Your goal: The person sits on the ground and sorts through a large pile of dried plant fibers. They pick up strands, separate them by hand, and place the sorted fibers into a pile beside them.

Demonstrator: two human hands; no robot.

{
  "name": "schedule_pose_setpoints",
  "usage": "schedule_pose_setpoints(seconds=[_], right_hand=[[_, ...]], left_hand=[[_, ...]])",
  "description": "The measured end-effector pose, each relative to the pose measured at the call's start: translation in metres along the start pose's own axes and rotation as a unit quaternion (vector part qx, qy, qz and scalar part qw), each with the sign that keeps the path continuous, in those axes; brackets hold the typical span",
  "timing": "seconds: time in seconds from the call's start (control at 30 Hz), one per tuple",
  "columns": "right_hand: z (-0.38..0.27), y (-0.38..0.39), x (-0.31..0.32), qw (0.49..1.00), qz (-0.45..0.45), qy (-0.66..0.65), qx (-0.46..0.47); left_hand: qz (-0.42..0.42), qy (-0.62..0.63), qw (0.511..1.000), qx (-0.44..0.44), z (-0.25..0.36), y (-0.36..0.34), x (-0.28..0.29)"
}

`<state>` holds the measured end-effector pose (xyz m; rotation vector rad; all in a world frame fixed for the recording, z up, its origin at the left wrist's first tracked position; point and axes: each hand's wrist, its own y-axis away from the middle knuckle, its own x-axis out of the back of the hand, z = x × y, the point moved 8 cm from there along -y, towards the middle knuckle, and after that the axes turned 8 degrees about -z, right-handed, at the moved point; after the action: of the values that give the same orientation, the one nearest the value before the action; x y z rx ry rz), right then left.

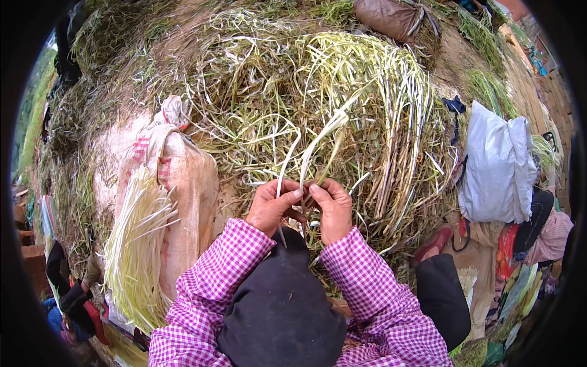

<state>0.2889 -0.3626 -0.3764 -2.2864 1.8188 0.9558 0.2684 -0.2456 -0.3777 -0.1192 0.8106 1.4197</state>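
Observation:
My left hand point(273, 205) pinches a thin white leek-like stalk point(285, 168) between thumb and fingers; its lower end hangs below the hand. Close beside it, my right hand point(330, 208) has thumb and forefinger closed at the base of a wider pale stalk point(315, 145), whose yellowish leaves rise and spread away from me. The thumb tips are nearly together, and the curled fingers hide the stalks' lower ends. Beyond the hands lies a large heap of similar pale stalks point(403, 98), with brownish bases toward me.
Tangled leaf scraps point(244, 98) cover the ground ahead. At left, a neat bundle of pale stalks point(137, 244) rests on a stuffed woven sack point(192, 196). A white plastic sack point(498, 165) sits at right, near another person's shoe point(435, 243). A brown bag point(388, 18) lies at the back.

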Motion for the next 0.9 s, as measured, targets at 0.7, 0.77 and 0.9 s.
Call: schedule_pose_setpoints(seconds=[0.7, 0.77, 0.9], right_hand=[[0.123, 0.081, 0.115, 0.526, -0.32, 0.725, -0.309], [0.124, 0.09, 0.13, 0.478, -0.322, 0.736, -0.355], [0.119, 0.105, 0.141, 0.39, -0.34, 0.731, -0.445]], left_hand=[[0.267, 0.036, 0.942, -0.2, 0.082, -0.008, 0.112], [0.273, 0.039, 0.932, -0.234, 0.104, -0.004, 0.114], [0.256, 0.051, 0.924, -0.279, 0.144, -0.003, 0.118]])
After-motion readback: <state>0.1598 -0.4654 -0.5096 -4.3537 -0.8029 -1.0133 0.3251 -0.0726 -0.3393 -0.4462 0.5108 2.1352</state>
